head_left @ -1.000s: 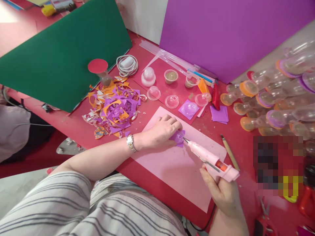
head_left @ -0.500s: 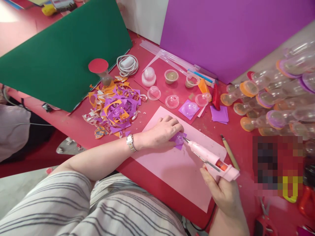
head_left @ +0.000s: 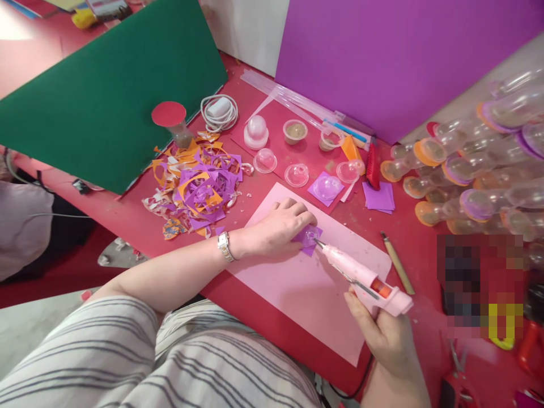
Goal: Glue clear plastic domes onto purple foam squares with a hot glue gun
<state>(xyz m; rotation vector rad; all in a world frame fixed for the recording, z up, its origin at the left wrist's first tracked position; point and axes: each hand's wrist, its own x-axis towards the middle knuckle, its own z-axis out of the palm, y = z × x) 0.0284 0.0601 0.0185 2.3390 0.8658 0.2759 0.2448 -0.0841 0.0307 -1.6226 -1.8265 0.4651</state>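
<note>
My right hand (head_left: 385, 337) is wrapped round the handle of a pink hot glue gun (head_left: 361, 275). The gun's metal nozzle points left and meets the edge of a small clear plastic dome (head_left: 311, 234). Under that dome lies a purple square (head_left: 306, 249), flat on a pink sheet (head_left: 280, 283). My left hand (head_left: 283, 226), with a watch at the wrist, bends its thumb and fingers round the left side of the dome and square. Those fingertips are partly hidden.
A heap of purple and orange scraps (head_left: 204, 187) lies left of the sheet. Behind it are clear domes (head_left: 296, 174) and small cups (head_left: 294, 131). A wooden-handled tool (head_left: 397, 263) lies right. Clear bottles (head_left: 476, 204) are stacked at far right; scissors (head_left: 459, 362) lie near front.
The nozzle has shifted slightly left and down along the edge of the dome. My left hand keeps its place on the purple square.
</note>
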